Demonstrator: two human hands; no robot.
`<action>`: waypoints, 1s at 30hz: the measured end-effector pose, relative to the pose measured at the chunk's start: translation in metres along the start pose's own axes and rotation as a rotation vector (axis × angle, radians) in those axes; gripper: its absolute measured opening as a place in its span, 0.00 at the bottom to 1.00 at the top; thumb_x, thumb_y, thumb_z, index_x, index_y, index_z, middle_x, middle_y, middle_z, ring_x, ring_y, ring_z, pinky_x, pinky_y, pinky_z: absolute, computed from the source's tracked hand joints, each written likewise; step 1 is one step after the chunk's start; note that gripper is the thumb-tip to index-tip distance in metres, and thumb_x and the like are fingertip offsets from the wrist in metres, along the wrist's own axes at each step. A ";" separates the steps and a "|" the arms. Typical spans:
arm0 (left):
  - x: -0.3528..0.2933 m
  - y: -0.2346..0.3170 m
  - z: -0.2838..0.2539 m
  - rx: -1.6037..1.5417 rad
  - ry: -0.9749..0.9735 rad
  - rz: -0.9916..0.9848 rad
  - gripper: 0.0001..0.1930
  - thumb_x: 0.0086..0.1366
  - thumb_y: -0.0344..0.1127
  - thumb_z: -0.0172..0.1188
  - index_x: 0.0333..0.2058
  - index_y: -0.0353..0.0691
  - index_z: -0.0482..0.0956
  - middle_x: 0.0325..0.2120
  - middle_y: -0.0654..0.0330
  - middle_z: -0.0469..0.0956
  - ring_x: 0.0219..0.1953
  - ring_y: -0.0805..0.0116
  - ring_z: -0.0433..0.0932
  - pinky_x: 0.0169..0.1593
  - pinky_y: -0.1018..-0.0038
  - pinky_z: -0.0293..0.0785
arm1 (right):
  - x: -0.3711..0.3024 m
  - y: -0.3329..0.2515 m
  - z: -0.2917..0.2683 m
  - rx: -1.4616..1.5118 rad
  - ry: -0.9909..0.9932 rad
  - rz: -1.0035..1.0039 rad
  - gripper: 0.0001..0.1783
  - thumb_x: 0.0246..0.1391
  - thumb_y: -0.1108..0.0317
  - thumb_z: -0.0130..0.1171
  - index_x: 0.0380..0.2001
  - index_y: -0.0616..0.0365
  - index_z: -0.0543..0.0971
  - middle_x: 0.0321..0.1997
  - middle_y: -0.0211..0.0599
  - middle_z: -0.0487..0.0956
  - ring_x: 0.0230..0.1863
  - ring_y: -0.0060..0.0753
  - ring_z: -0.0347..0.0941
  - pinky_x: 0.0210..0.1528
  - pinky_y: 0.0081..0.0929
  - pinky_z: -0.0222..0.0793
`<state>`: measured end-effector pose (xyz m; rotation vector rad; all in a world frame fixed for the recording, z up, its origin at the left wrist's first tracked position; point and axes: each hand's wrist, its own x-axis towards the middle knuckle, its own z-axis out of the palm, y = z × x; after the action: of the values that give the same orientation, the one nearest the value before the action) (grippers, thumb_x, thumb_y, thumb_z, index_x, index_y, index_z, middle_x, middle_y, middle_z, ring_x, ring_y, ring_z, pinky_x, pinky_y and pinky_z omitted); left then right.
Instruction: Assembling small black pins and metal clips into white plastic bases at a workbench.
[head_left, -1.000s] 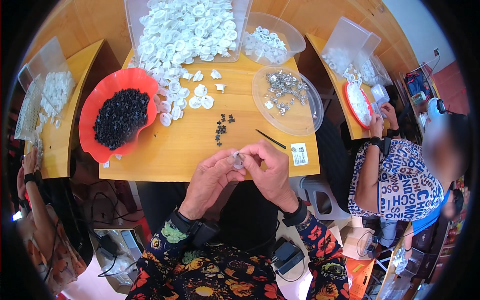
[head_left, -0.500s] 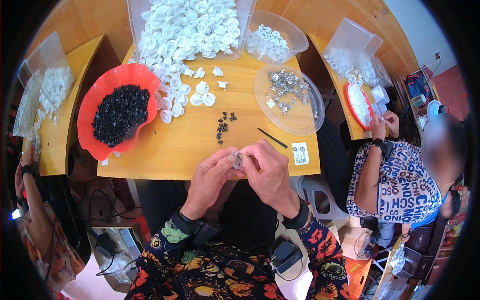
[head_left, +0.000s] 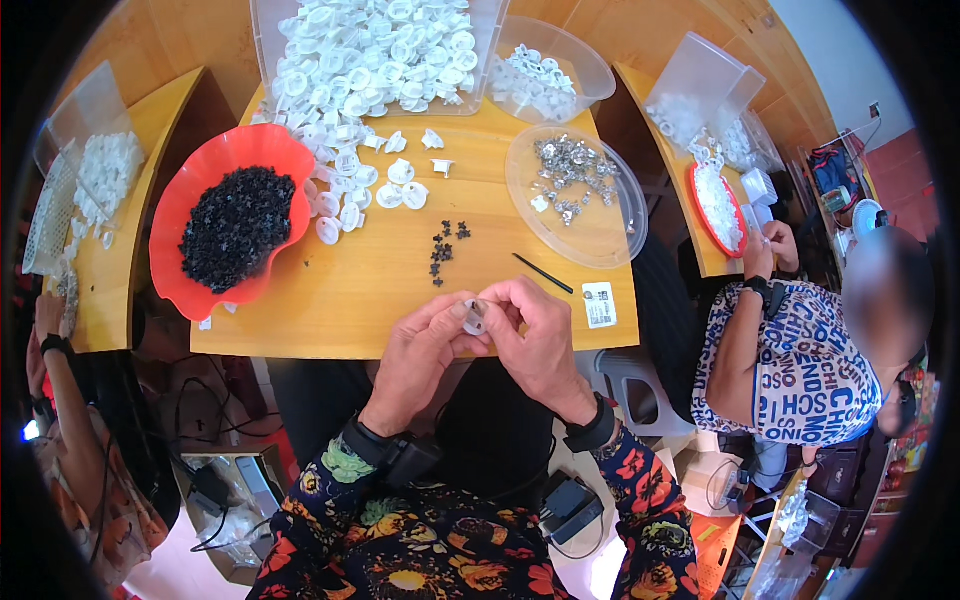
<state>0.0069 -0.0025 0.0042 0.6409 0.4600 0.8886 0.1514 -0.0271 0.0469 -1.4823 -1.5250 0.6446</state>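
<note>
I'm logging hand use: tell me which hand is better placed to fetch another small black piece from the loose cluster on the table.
Probably right. Both hands pinch the small white part, but the right hand has its fingertips nearer the black pieces, which lie just ahead. The left hand cradles the part from below.

Wooden desks (head_left: 330, 300) in rows, grey floor (head_left: 190, 570) beneath

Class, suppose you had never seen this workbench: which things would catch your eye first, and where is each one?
The red bowl of small black parts at the table's left edge stands out most. Behind it, a heap of white plastic caps spills from a clear bin at the far edge onto the wooden table. At the near edge, the left hand and right hand meet around one small white cap.
</note>
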 end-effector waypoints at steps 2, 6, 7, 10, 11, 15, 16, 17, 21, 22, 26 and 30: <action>0.000 -0.001 -0.001 0.003 -0.007 -0.002 0.15 0.70 0.37 0.47 0.47 0.30 0.72 0.38 0.58 0.76 0.39 0.71 0.76 0.43 0.74 0.75 | 0.001 -0.001 -0.002 -0.006 -0.029 0.018 0.04 0.51 0.77 0.58 0.30 0.61 0.74 0.27 0.41 0.74 0.26 0.39 0.75 0.27 0.29 0.69; 0.001 -0.003 -0.003 -0.010 0.022 0.027 0.15 0.70 0.34 0.48 0.47 0.28 0.73 0.38 0.57 0.76 0.39 0.71 0.77 0.45 0.76 0.75 | 0.001 0.009 0.001 -0.113 0.007 -0.137 0.04 0.50 0.78 0.58 0.30 0.61 0.74 0.27 0.41 0.74 0.27 0.37 0.76 0.27 0.29 0.70; 0.001 -0.003 -0.003 0.031 0.038 0.044 0.14 0.70 0.34 0.49 0.47 0.29 0.73 0.38 0.58 0.76 0.39 0.72 0.76 0.44 0.77 0.75 | 0.001 0.009 0.002 -0.087 0.005 -0.138 0.05 0.50 0.78 0.58 0.30 0.61 0.74 0.27 0.41 0.74 0.27 0.38 0.76 0.27 0.29 0.70; 0.001 0.000 0.002 0.175 0.088 0.072 0.13 0.70 0.33 0.49 0.46 0.30 0.74 0.37 0.60 0.76 0.38 0.75 0.76 0.43 0.79 0.74 | 0.001 0.009 0.005 -0.032 0.008 -0.118 0.05 0.49 0.79 0.59 0.31 0.61 0.73 0.27 0.41 0.73 0.27 0.39 0.75 0.27 0.30 0.69; 0.001 0.000 0.002 0.175 0.086 0.072 0.13 0.70 0.33 0.49 0.46 0.30 0.74 0.37 0.60 0.76 0.38 0.75 0.76 0.43 0.79 0.74 | 0.001 0.008 0.005 -0.004 0.014 -0.101 0.06 0.49 0.79 0.59 0.31 0.61 0.73 0.27 0.41 0.73 0.27 0.39 0.75 0.27 0.31 0.69; 0.000 -0.002 -0.001 0.204 0.095 0.096 0.12 0.69 0.32 0.49 0.45 0.30 0.75 0.36 0.61 0.76 0.37 0.76 0.76 0.43 0.81 0.73 | -0.001 0.009 0.006 -0.036 0.020 -0.137 0.06 0.49 0.79 0.59 0.31 0.62 0.73 0.27 0.40 0.74 0.27 0.36 0.76 0.26 0.28 0.70; 0.000 -0.002 -0.002 0.178 0.088 0.086 0.12 0.69 0.32 0.49 0.45 0.30 0.75 0.36 0.61 0.76 0.36 0.76 0.76 0.43 0.81 0.73 | -0.001 0.005 0.004 -0.032 -0.001 -0.108 0.06 0.49 0.79 0.59 0.32 0.62 0.73 0.28 0.39 0.74 0.26 0.35 0.76 0.27 0.27 0.71; -0.001 -0.001 -0.002 0.178 0.089 0.087 0.12 0.69 0.32 0.49 0.45 0.30 0.75 0.36 0.61 0.76 0.36 0.76 0.76 0.43 0.81 0.73 | -0.001 0.003 0.003 -0.029 -0.022 -0.080 0.06 0.49 0.79 0.59 0.32 0.62 0.73 0.28 0.39 0.74 0.26 0.34 0.76 0.27 0.26 0.71; -0.003 0.003 -0.001 0.273 0.082 0.104 0.13 0.69 0.32 0.50 0.46 0.30 0.74 0.36 0.62 0.76 0.37 0.76 0.75 0.43 0.80 0.72 | -0.002 0.005 0.002 -0.045 -0.015 -0.138 0.06 0.49 0.79 0.59 0.32 0.62 0.74 0.28 0.39 0.75 0.26 0.34 0.77 0.27 0.25 0.73; -0.003 0.004 -0.001 0.355 0.085 0.115 0.13 0.68 0.32 0.51 0.47 0.29 0.74 0.36 0.61 0.76 0.39 0.75 0.75 0.44 0.79 0.72 | -0.002 0.007 0.002 -0.061 -0.005 -0.178 0.06 0.49 0.79 0.59 0.32 0.62 0.74 0.29 0.39 0.75 0.27 0.33 0.77 0.28 0.25 0.73; -0.004 0.006 0.000 0.456 0.095 0.170 0.12 0.68 0.31 0.51 0.45 0.30 0.75 0.35 0.63 0.76 0.38 0.77 0.74 0.44 0.80 0.70 | -0.002 0.008 0.002 -0.055 -0.018 -0.192 0.06 0.49 0.80 0.59 0.32 0.62 0.75 0.29 0.39 0.76 0.28 0.33 0.78 0.28 0.26 0.74; -0.005 0.008 0.001 0.489 0.084 0.206 0.12 0.67 0.31 0.52 0.45 0.31 0.76 0.35 0.64 0.76 0.38 0.77 0.73 0.44 0.80 0.70 | -0.002 0.003 0.005 -0.019 0.018 -0.192 0.07 0.47 0.81 0.59 0.31 0.62 0.75 0.30 0.39 0.76 0.28 0.35 0.78 0.29 0.27 0.74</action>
<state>0.0003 -0.0035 0.0105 1.1164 0.7055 1.0082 0.1482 -0.0278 0.0411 -1.3313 -1.6395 0.5029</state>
